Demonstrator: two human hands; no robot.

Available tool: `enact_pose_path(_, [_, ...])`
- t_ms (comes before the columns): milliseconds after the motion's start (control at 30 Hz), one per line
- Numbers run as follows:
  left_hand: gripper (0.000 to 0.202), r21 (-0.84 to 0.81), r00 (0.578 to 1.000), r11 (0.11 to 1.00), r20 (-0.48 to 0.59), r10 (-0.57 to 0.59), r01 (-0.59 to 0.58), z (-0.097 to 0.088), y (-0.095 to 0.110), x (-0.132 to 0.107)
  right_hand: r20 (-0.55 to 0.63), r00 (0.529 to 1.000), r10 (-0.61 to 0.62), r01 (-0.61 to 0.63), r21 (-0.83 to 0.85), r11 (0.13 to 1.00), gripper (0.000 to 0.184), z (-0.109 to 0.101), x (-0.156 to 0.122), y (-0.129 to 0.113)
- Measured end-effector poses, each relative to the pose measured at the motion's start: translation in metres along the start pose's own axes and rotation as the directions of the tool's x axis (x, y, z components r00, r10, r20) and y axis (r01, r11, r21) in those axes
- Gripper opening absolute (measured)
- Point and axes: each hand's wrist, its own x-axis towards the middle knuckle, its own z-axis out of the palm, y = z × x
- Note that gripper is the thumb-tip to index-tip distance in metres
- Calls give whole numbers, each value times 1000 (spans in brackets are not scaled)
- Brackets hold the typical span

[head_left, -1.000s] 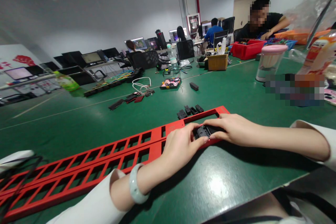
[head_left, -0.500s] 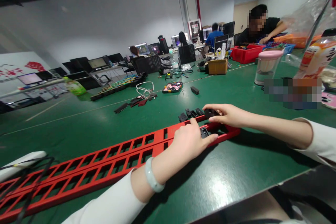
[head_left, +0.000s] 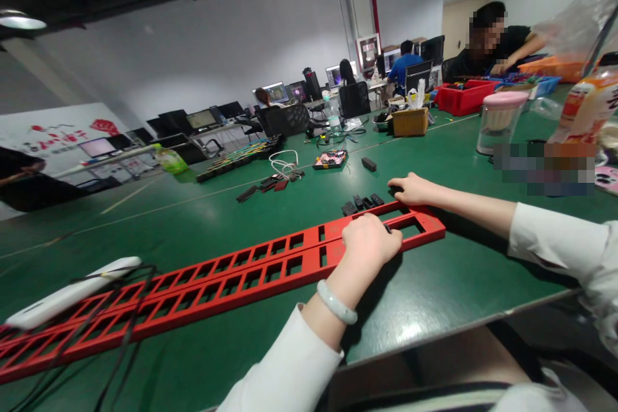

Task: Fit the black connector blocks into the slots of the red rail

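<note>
Our left hand (head_left: pixel 371 241) lies knuckles-up on the right end of the long red frame (head_left: pixel 241 270), fingers curled down over one of its slots. A sliver of something dark shows at the fingertips, but we cannot tell whether the hand grips a part or only presses on the frame. Our right hand (head_left: pixel 412 190) reaches past the far edge of the frame, palm down, fingertips on the end of a short row of small black pieces (head_left: pixel 362 203) that sit on the green worktop (head_left: pixel 458 270) just beside the frame. We cannot tell whether a piece is pinched or merely touched, as the fingers cover it. The frame runs slantwise across the worktop, and its left end lies under loose cables (head_left: pixel 120 309) beside a white device (head_left: pixel 72 293). We judge the risks as these. A sideways brush by the right hand could scatter the close-set pieces. Any pull on the frame could drag the cables and the device with it. The frame is long and thin, and with only the left hand holding it down it could pivot or lift at the far end. A pink-lidded jar (head_left: pixel 502 119) stands well apart from the right arm, so we see little danger there.
</note>
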Motion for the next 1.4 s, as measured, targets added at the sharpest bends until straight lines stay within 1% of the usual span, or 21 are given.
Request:
enact_pose_path(167, [48,-46,999,999,-42,-10,8,3,-1,-3,32,996,83,-82,-39,996,42,0,-4,-4])
enact_pose_path(367, [44,-114,997,993,-75,-6,-3,2,-7,-4,25,990,137,-136,-58,989,43,-2,-9,-8])
enact_pose_path(533, [33,-183,996,982,-89,29,-45,3,-17,-1,3,989,147,-146,-65,987,43,0,-10,-8])
enact_pose_path(600, [29,-205,992,976,-116,50,-73,4,-19,0,-10,989,145,-145,-69,987,43,2,-11,-8])
enact_pose_path(700, [28,-232,985,968,-159,63,-99,7,-20,1,-37,990,138,-140,-78,987,42,3,-12,-8])
enact_pose_path(833, [28,-290,984,951,-164,65,-111,8,-25,6,-116,986,122,-134,-101,986,46,-3,-22,-13])
enact_pose_path(900, [31,-324,985,939,-158,66,-115,8,-28,9,-182,981,73,-97,-126,987,46,-9,-32,-20])
enact_pose_path(933, [32,-338,986,934,-156,65,-115,8,-30,11,-213,977,23,-54,-141,989,45,-12,-38,-25])
enact_pose_path(967, [33,-350,986,930,-156,63,-114,8,-32,12,-246,966,-77,36,-167,985,43,-14,-45,-30])
enact_pose_path(1000, [34,-360,986,926,-157,59,-113,7,-33,13,-247,954,-171,131,-171,976,42,-15,-52,-37])
enact_pose_path(1067, [35,-373,986,922,-161,46,-104,6,-36,14,-184,943,-279,264,-99,959,37,-14,-66,-50])
enact_pose_path(1133, [35,-377,985,922,-168,27,-90,4,-39,15,-105,936,-337,335,-35,942,32,-11,-75,-63])
enact_pose_path(1167, [35,-376,985,923,-171,17,-81,3,-40,15,-79,934,-350,349,-21,937,32,-9,-78,-68])
enact_pose_path(1267, [35,-368,983,928,-182,-6,-63,4,-42,16,-46,957,-286,287,20,958,31,-5,-80,-79])
enact_pose_path(1333, [35,-360,982,931,-188,-12,-58,5,-43,18,-38,969,-243,245,67,967,28,-3,-78,-83])
enact_pose_path(1400, [36,-352,981,934,-193,-16,-54,8,-44,20,-31,972,-233,235,113,965,26,-2,-75,-85])
